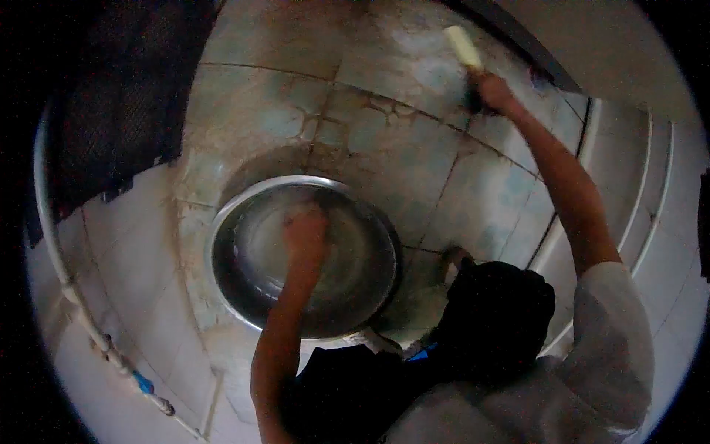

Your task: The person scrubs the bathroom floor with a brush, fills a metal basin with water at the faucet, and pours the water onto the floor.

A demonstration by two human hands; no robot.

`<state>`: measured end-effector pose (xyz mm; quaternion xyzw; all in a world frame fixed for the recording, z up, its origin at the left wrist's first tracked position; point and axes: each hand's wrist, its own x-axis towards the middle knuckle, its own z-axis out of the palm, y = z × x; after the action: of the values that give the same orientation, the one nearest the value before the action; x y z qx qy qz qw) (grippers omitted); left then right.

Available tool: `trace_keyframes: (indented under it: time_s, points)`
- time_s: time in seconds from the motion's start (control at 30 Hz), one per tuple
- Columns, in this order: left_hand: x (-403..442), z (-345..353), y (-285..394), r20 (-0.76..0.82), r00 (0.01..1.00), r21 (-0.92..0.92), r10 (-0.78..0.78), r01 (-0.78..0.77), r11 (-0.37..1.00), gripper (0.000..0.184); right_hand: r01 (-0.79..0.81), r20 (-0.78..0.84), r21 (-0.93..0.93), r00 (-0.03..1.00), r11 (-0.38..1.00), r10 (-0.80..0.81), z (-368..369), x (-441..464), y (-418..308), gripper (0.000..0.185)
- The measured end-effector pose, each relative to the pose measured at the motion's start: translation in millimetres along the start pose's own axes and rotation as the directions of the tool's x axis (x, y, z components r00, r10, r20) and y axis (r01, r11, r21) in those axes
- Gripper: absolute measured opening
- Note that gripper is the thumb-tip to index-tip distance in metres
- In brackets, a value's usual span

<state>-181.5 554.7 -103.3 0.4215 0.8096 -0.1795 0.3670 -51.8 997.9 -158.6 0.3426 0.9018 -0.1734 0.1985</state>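
Note:
My left hand [305, 226] reaches down into a wide round metal basin [222, 292] on the floor. Motion smears its fingers, and whether they hold anything cannot be made out. Pale, cloudy water seems to cover the basin's bottom around that hand. Out to the far right, my right hand [497, 94] is closed around a slim object with a pale yellow end [462, 48] pointing up and away. A dark part of the same object shows beside my fingers; its exact kind is unclear in the dim, blurred view.
Stained floor tiles [377, 140] surround the basin. A dark mesh-like sheet [126, 111] hangs at the upper left. White pipes run along the left wall [55, 244] and the right wall [643, 192]. My dark-clothed knees [495, 318] are close to the basin's near right side.

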Motion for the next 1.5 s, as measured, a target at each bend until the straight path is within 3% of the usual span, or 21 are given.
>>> trace_keyframes:
  time_s: [0.03,0.1,0.17,0.27,0.33,0.43,0.53,0.67,0.77,0.8,0.83,0.9,1.0,1.07,1.17,1.2,1.27,1.33,1.37,1.43,1.5]
  points:
    - [-0.8,-2.8,-0.1,0.026,1.000,-0.012,0.012,-0.012,1.000,0.071,-0.125,0.133,0.419,0.988,0.899,0.076,-26.3,5.3,-15.5,0.032]
    - [-0.1,-5.3,2.7,-0.018,1.000,0.011,0.014,-0.014,1.000,0.070,0.112,0.154,0.113,0.980,0.987,-0.128,-17.0,59.4,-37.3,0.029]
    - [-2.0,-7.4,2.8,-0.103,0.995,0.050,0.003,0.003,0.999,0.069,0.407,0.197,-0.595,0.910,0.693,-0.366,10.4,91.3,-63.2,0.028]
    - [-4.4,-12.3,-2.7,0.068,0.995,0.060,0.075,-0.079,0.995,0.063,0.377,0.153,-0.382,0.926,0.843,-0.345,17.2,4.9,-118.8,0.031]
    - [2.4,12.2,-6.6,-0.133,0.991,-0.006,0.030,-0.032,0.999,0.058,0.340,0.118,-0.252,0.940,0.906,-0.320,12.3,-9.5,-106.8,0.032]
    - [6.2,2.0,-3.5,-0.010,1.000,-0.035,0.008,-0.008,0.999,0.054,0.098,0.088,0.000,0.991,0.995,-0.097,-11.4,22.0,-70.1,0.030]
    - [12.2,15.4,-3.5,-0.108,0.994,0.007,0.033,-0.032,0.999,0.046,0.361,-0.066,0.123,0.932,0.924,-0.356,16.0,89.1,-128.2,0.030]
    - [9.0,24.6,-11.9,-0.157,0.987,-0.023,0.046,-0.050,0.998,0.043,0.413,0.055,-0.191,0.910,0.891,-0.410,25.2,48.3,-165.5,0.030]
    - [15.0,28.3,-7.3,-0.104,0.994,-0.060,0.023,-0.030,0.998,0.041,0.340,-0.077,-0.235,0.927,0.911,-0.366,40.1,36.0,-13.9,0.032]
    - [21.4,37.7,-5.9,-0.064,0.997,-0.026,0.038,-0.039,0.999,0.041,0.355,-0.071,-0.232,0.923,0.906,-0.379,23.5,34.7,-36.7,0.032]
    - [23.0,42.9,-5.8,-0.024,0.998,0.010,0.055,-0.054,0.998,0.040,0.115,0.030,0.018,0.993,0.993,-0.116,-10.1,24.1,-80.2,0.030]
    - [12.8,36.8,-7.7,-0.175,0.984,-0.002,0.042,-0.043,0.999,0.039,0.154,0.055,0.069,0.986,0.986,-0.158,20.4,59.1,-127.9,0.029]
    - [6.3,33.0,-10.5,-0.377,0.923,0.035,0.077,-0.069,0.997,0.037,0.558,0.003,-0.204,0.822,0.805,-0.569,62.8,54.8,-236.0,0.027]
    - [8.3,27.2,-13.3,-0.422,0.900,0.080,0.112,-0.086,0.993,0.037,0.557,0.065,-0.047,0.830,0.830,-0.553,65.5,12.6,-236.9,0.030]
    - [13.5,23.4,-10.6,-0.067,0.997,-0.144,0.031,-0.041,0.989,0.034,0.390,0.244,0.055,0.887,0.919,-0.391,31.8,-16.4,-124.2,0.041]
    - [24.5,55.7,-7.3,-0.244,0.970,-0.240,0.013,-0.074,0.968,0.030,0.413,0.257,0.062,0.873,0.909,-0.414,19.3,-10.4,-137.2,0.041]
    - [24.0,64.1,-4.0,-0.415,0.909,-0.317,-0.021,-0.123,0.940,0.027,0.043,0.337,-0.007,0.941,0.999,-0.038,-8.6,-4.6,-162.4,0.044]
    - [22.7,42.1,-6.6,-0.328,0.939,-0.017,0.100,-0.111,0.994,0.023,0.086,0.215,0.027,0.973,0.996,-0.090,11.7,50.5,-213.7,0.041]
    - [24.8,50.5,-1.0,-0.326,0.941,-0.010,0.092,-0.101,0.995,0.023,0.400,0.112,-0.202,0.916,0.894,-0.384,30.7,57.4,-234.6,0.038]
    - [38.3,66.5,-4.2,-0.263,0.962,-0.026,0.069,-0.079,0.997,0.057,0.606,0.067,-0.457,0.754,0.652,-0.654,39.4,42.2,-266.3,0.036]
    - [36.8,54.2,-4.1,-0.172,0.984,-0.099,0.054,-0.072,0.993,0.068,0.691,0.081,-0.278,0.709,0.667,-0.700,25.3,-21.4,-271.7,0.036]
